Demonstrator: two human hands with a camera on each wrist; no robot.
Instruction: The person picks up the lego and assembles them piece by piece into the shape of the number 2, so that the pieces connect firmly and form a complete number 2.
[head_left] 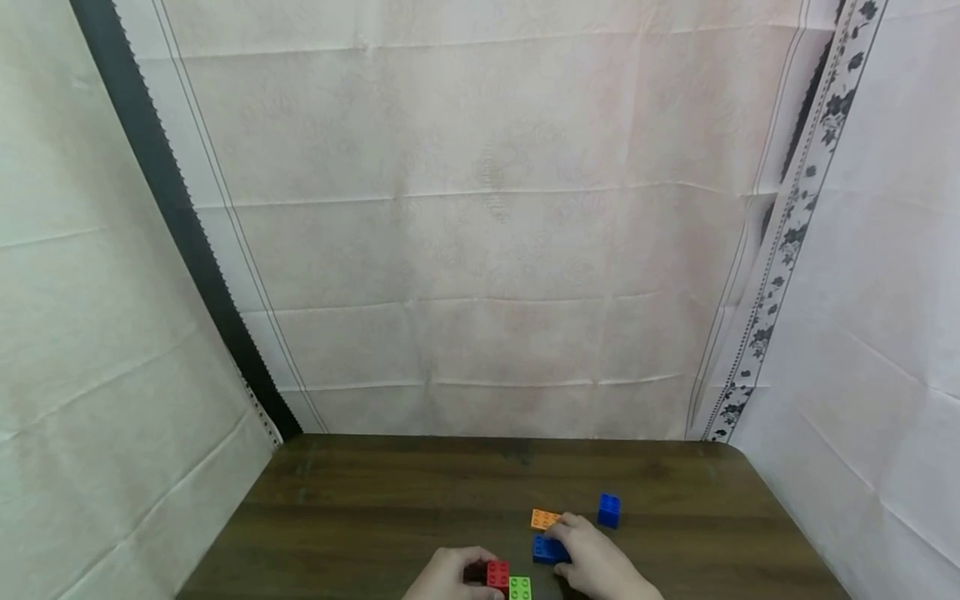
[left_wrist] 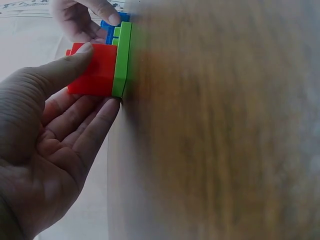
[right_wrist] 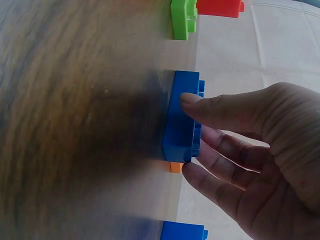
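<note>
A red brick (head_left: pixel 498 575) stands on a light green brick (head_left: pixel 520 588); in the left wrist view the red block (left_wrist: pixel 97 70) sits on one end of the green one (left_wrist: pixel 122 60). My left hand (head_left: pixel 453 575) holds the red brick between thumb and fingers. To the right, my right hand (head_left: pixel 598 560) pinches a blue brick (head_left: pixel 550 550), its thumb on the near side of that brick (right_wrist: pixel 182 120) in the right wrist view. The blue brick lies on the table, apart from the green one.
An orange brick (head_left: pixel 544 519) lies just behind the held blue brick. Another blue brick (head_left: pixel 609 510) stands farther back on the right of the brown table (head_left: pixel 375 492). Pale cloth (head_left: pixel 480 250) hangs behind the table and at both sides.
</note>
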